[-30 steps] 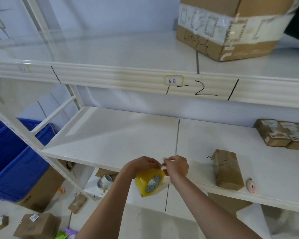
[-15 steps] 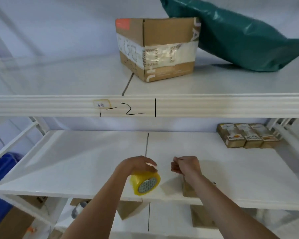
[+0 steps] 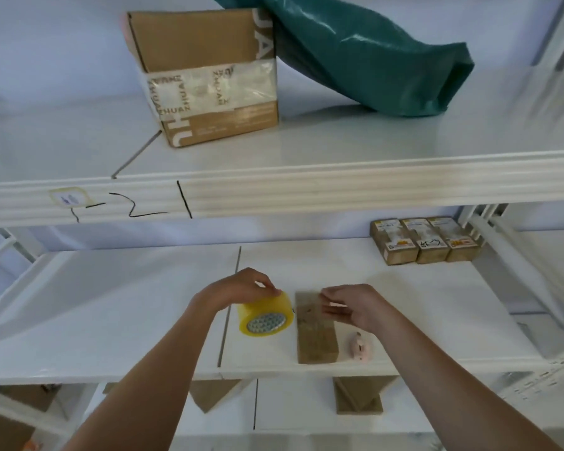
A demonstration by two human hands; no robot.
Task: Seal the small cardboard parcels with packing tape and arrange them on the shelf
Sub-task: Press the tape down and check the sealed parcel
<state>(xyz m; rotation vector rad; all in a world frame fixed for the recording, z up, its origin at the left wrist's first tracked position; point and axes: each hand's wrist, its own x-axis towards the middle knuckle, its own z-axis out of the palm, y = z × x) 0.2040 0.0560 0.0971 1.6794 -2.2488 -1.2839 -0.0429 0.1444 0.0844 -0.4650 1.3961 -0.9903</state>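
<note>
White metal shelving unit [image 3: 339, 180] w/ marker-labelled front edge, pale blue wall [image 3: 62, 43] behind, soft even light.

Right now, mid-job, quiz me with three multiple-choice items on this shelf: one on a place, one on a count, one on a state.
1. Where does the small pink object lie?
A. right of the unsealed parcel
B. on the top shelf
C. inside the big box

2. How many labelled small parcels stand at the back right?
A. two
B. three
C. five

3. What is the left hand doing?
A. hanging idle
B. pressing the shelf
C. gripping the yellow tape roll

Key: A, it sits just beside the parcel; B, three in a row; C, fingers curl over the roll.
</note>
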